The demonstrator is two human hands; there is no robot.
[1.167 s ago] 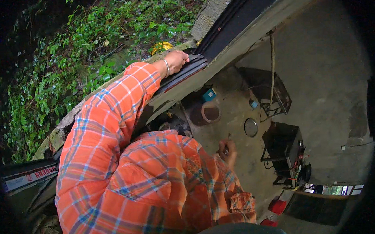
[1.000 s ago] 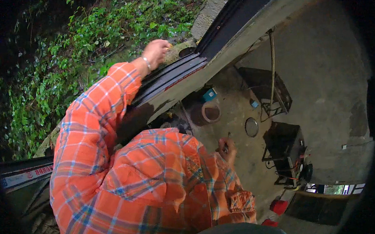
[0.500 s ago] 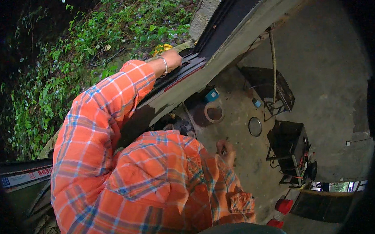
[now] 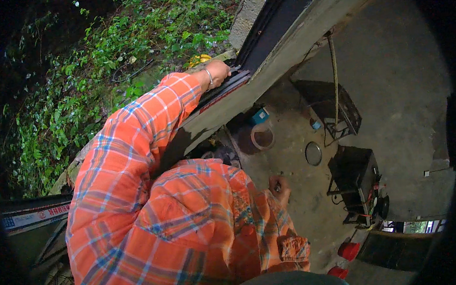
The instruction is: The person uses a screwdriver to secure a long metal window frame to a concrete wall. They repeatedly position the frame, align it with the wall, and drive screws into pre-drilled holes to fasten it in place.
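Note:
My left hand (image 4: 218,72), with a silver bangle at the wrist, presses at the far end of a dark window track (image 4: 223,90) on the sill. Its fingers are curled in; whatever they hold, if anything, is hidden. The track runs up to a dark upright frame (image 4: 279,27). Lower down, away from the sill, my right hand (image 4: 280,190) hangs over the concrete floor with fingers closed. A small dark spot shows in its grip, too small to name. Orange plaid sleeves cover both arms.
Green plants (image 4: 105,91) grow beyond the window, with a yellow object (image 4: 199,60) by the sill. Below stand a round pot (image 4: 263,139), a blue box (image 4: 259,116), a round metal lid (image 4: 313,153), a black metal stand (image 4: 354,176) and red stools (image 4: 348,251). A rope (image 4: 334,78) hangs down.
My left hand has slid a little to the right along the track, toward the upright frame. My right hand stays closed and has shifted slightly right and down in the picture.

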